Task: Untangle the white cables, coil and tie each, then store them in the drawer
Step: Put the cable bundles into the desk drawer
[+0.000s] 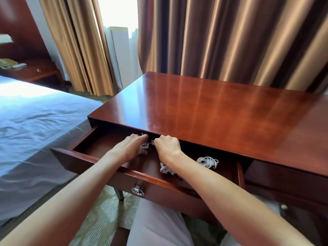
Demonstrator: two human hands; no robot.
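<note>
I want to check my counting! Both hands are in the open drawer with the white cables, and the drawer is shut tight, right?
Not quite. The drawer is pulled open, not shut, as the head view shows. The left hand and right hand do reach inside it among the white cables.

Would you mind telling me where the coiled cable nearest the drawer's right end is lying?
In the head view, that coiled cable lies inside the open drawer, near its right end, just right of the right forearm and apart from both hands.
</note>
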